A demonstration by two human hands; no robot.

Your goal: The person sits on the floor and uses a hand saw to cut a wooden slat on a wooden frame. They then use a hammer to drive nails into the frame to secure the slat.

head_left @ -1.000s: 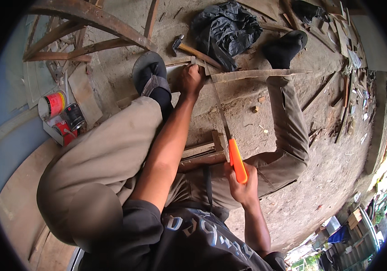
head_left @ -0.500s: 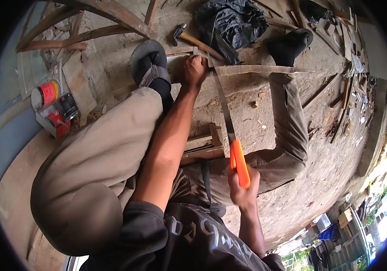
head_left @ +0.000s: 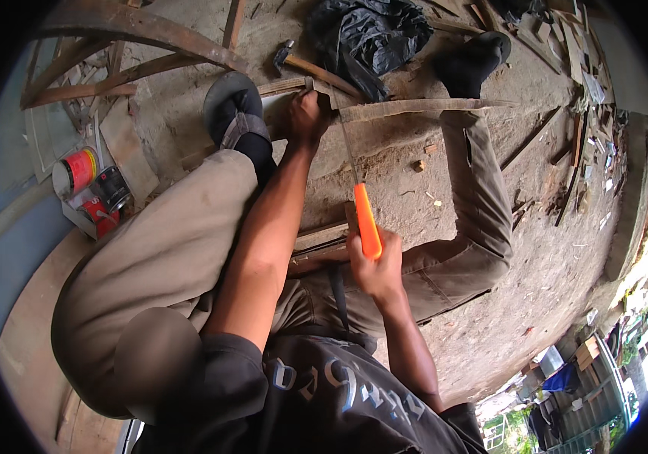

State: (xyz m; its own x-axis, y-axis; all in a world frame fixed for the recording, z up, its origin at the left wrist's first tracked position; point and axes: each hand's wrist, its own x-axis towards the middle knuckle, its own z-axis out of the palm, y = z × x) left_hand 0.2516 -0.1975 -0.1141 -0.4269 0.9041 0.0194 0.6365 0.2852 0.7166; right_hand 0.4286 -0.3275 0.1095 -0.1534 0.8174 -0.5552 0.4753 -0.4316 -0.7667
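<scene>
My right hand (head_left: 378,266) is wrapped around the orange handle of a handsaw (head_left: 368,219). Its thin blade runs away from me to the edge of a wooden board (head_left: 418,108), touching it just right of my left hand (head_left: 309,117). That hand is closed on the board's near-left part, its fingers partly hidden. The board lies crosswise, its long narrowing piece reaching right over my outstretched foot. My left foot, in a dark sandal (head_left: 234,106), is beside the wood. How deep the cut goes cannot be made out.
A hammer (head_left: 316,72) lies beyond the board beside a black plastic bag (head_left: 369,41). Red and black cans (head_left: 89,189) are at the left, below a wooden frame (head_left: 150,30). A small wooden frame (head_left: 316,250) sits between my legs. Wood scraps (head_left: 577,144) litter the right.
My right hand has pushed the saw forward, away from me, so less blade shows on the near side of the board. My left hand keeps its hold, and the whole view has shifted slightly.
</scene>
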